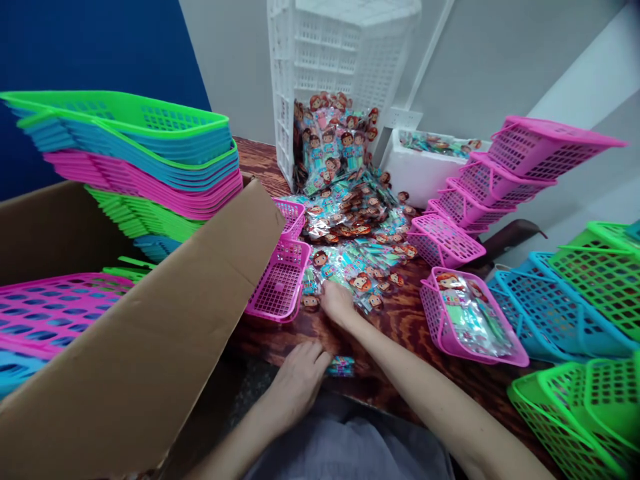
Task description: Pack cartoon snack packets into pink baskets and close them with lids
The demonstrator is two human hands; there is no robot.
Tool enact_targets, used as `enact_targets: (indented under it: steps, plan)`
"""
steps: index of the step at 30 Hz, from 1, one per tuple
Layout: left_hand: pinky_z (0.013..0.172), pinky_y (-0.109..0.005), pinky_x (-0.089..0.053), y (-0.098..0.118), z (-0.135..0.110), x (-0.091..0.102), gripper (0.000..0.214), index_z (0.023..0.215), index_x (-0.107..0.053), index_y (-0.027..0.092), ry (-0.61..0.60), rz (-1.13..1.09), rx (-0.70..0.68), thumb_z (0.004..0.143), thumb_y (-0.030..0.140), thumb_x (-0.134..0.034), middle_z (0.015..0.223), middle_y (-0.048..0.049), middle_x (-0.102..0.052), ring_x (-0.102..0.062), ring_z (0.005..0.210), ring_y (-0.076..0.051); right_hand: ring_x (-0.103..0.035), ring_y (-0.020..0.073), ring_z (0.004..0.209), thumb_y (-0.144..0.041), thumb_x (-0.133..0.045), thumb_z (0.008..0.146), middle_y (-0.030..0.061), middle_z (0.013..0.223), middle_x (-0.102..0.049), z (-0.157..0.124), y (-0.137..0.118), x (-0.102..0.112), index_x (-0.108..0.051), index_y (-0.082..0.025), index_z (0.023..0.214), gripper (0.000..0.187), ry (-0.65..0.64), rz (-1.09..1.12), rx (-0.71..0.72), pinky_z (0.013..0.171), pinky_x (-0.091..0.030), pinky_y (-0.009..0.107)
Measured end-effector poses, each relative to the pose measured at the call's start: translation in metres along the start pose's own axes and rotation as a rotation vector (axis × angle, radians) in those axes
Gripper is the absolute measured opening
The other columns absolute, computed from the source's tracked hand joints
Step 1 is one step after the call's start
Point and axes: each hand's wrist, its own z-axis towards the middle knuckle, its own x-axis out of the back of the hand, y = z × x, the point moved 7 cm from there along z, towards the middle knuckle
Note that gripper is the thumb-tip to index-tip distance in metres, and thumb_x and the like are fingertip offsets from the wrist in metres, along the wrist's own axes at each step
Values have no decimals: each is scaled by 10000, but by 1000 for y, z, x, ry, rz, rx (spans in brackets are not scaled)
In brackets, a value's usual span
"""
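My right hand (pixel 338 303) reaches forward onto the near edge of a heap of small plastic-wrapped doll packets (pixel 356 227) on the wooden table (pixel 400 327); its fingers are curled down among the packets. My left hand (pixel 299 380) rests at the table's near edge, its fingers closed around a few packets (pixel 341 365). A pink basket (pixel 467 317) to the right holds several packets. Another pink basket (pixel 280 280) lies empty just left of my right hand.
An open cardboard box (pixel 145 353) with stacked baskets fills the left. Green, blue and pink basket stacks (pixel 150 167) rise behind it. A tipped white crate (pixel 335 73) spills packets. Pink baskets (pixel 480 187), blue ones (pixel 545 307) and green ones (pixel 585 413) stand right.
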Motion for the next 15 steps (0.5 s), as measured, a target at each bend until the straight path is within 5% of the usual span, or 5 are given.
enact_targets:
  steps: [7, 11, 13, 15]
  plan:
    - [974, -421, -497, -2, -6, 4, 323, 1173, -555, 202, 113, -20, -31, 904, 52, -457, 1204, -93, -578, -543, 1129, -238, -585, 147, 736, -153, -496, 781, -2, 780, -627, -42, 36, 17, -557, -195, 778, 74, -12, 207, 66, 624, -400, 216]
    - [1131, -560, -342, 1, -8, 14, 299, 1098, -596, 188, 227, 53, -83, 879, 32, -465, 1583, -134, -266, -212, 1476, -329, -507, 149, 700, -95, -490, 694, -12, 732, -572, -85, 35, 41, -536, -204, 743, 128, 0, 251, 303, 641, -344, 237]
    - [1161, -616, -244, 3, -5, 19, 255, 1061, -604, 182, 232, 90, -114, 888, 49, -471, 1630, -124, -157, -103, 1505, -357, -509, 151, 711, -67, -490, 673, -2, 756, -598, -110, 32, 38, -562, -202, 752, 172, -86, 245, 404, 656, -333, 244]
    - [1174, -634, -183, 4, -1, 20, 232, 1071, -598, 192, 197, 103, -153, 905, 79, -481, 1590, -129, -257, -176, 1485, -354, -511, 142, 690, -59, -501, 681, -7, 745, -609, -129, 32, 30, -585, -200, 756, 180, -201, 264, 437, 641, -327, 240]
